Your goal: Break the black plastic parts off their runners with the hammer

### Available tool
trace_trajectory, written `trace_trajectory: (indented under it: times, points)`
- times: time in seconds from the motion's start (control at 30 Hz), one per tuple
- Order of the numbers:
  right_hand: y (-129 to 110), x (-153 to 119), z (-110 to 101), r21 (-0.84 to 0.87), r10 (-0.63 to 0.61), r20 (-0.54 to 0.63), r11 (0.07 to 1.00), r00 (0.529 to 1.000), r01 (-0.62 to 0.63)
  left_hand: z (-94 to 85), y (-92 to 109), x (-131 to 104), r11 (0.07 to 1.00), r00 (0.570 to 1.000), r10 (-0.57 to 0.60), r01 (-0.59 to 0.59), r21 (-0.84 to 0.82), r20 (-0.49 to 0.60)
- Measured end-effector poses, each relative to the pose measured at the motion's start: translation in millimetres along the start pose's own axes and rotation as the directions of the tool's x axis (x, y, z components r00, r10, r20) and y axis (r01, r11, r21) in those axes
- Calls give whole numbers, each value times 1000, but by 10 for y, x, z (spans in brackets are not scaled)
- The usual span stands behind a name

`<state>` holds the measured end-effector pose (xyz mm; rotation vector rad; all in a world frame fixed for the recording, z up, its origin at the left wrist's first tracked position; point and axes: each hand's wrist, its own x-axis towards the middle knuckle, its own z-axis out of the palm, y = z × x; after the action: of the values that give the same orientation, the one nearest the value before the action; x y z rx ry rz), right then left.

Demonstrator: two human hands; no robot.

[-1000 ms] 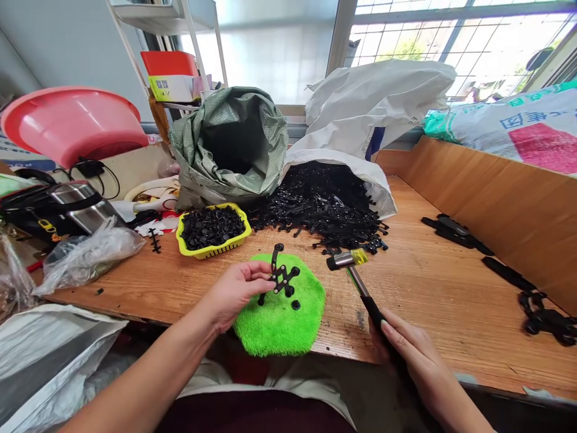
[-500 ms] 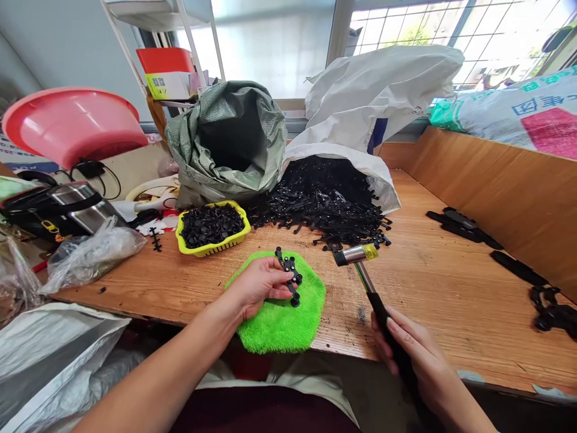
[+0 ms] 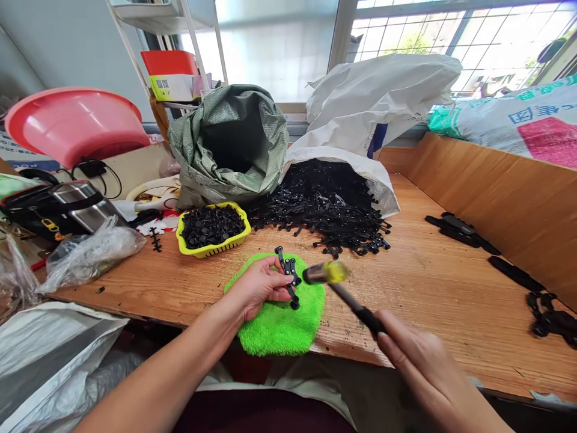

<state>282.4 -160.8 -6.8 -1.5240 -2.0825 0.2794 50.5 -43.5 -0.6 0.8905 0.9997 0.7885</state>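
Between the fingers and thumb of my left hand (image 3: pixel 264 285) is a black jointed plastic part (image 3: pixel 291 267) with several arms and round ends. It rests over a bright green fluffy cloth (image 3: pixel 274 331) at the table's front edge. My right hand (image 3: pixel 415 352) is wrapped round the dark handle of a hammer (image 3: pixel 322 273). The hammer's head, black at one end and yellow at the other, is blurred and hangs just right of the black part, apart from it. My left fingers hide some of the part.
A yellow basket (image 3: pixel 184 246) of small black pieces stands behind the cloth. Black strips (image 3: pixel 324 204) spill from a white sack (image 3: pixel 365 114), beside an open green sack (image 3: pixel 180 150). More black parts (image 3: pixel 554 319) lie along the wooden side board (image 3: pixel 509 174) at right.
My right hand has swung the hammer leftward, bringing its head from beyond the cloth to close beside the black part. My left hand keeps its grip almost unmoved.
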Motion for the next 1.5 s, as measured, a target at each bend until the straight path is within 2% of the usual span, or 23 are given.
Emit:
trace_trajectory:
  times: [0.1,0.23,0.37,0.43,0.53,0.63,0.77,1.0,1.2,1.5]
  points:
    - [-62,41,-57,-197,-74,79,976,994,88,5,-10,6,1000,1000,12,-12,21,-10]
    - [-129,63,-121,-165,-93,40,981,995,98,2,-38,23,998,999,41,-41,42,-4]
    - [-118,56,-116,-238,-122,116,960,986,147,0,-59,45,995,996,83,-82,60,-17]
    - [-87,33,-128,-212,-120,84,968,989,135,5,-58,48,994,996,86,-86,68,-5]
    - [-50,-5,-162,-110,-88,-35,990,996,83,9,-44,38,995,996,90,-90,47,6]
    - [-26,-10,-150,-36,-42,-2,998,999,42,-2,-24,17,999,999,43,-43,13,-5]
    - [47,-3,-64,53,78,58,995,995,-81,-27,-5,-6,999,1000,-16,16,-42,-1]
    - [65,-102,34,208,240,-57,952,969,-224,-4,14,-14,999,999,-37,37,-20,-25]
    - [58,-66,71,200,190,95,958,977,-205,6,11,-25,999,999,-32,32,-1,-23]
    - [29,-42,9,118,98,82,987,992,-107,16,0,-17,1000,999,-25,25,9,-39]
